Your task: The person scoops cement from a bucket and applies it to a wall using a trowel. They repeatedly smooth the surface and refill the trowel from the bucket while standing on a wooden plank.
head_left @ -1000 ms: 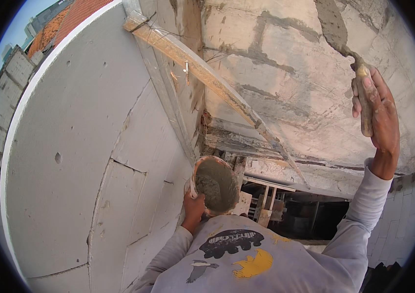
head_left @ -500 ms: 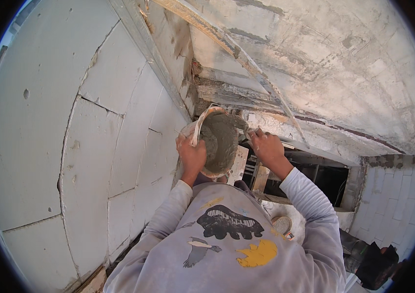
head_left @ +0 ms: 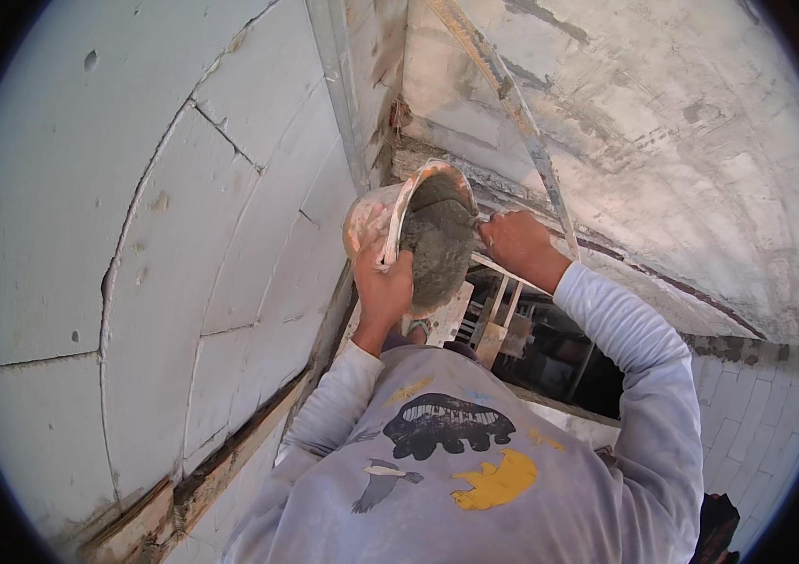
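Observation:
My left hand [head_left: 383, 289] is closed on the rim of a mortar-smeared bucket [head_left: 371, 214], which hangs tilted with its mouth toward the right. Wet grey mortar [head_left: 442, 246] fills much of it. At the mortar's right edge, my right hand [head_left: 520, 246] is closed round the handle of a trowel. Its blade is mostly out of sight at the mortar, so its exact shape cannot be made out.
A pale block wall [head_left: 174, 244] rises close on the left. Ahead, a long bar [head_left: 503, 89] leans across the rough plastered wall [head_left: 663, 160]. Below lie a dark opening [head_left: 559, 362] and wooden pieces [head_left: 491, 343]. Something dark [head_left: 717, 526] shows at lower right.
The bucket has risen and tipped more toward the right. My right hand has moved slightly up, and the trowel, seen loaded beside the rim before, is now at the mortar. The view has shifted.

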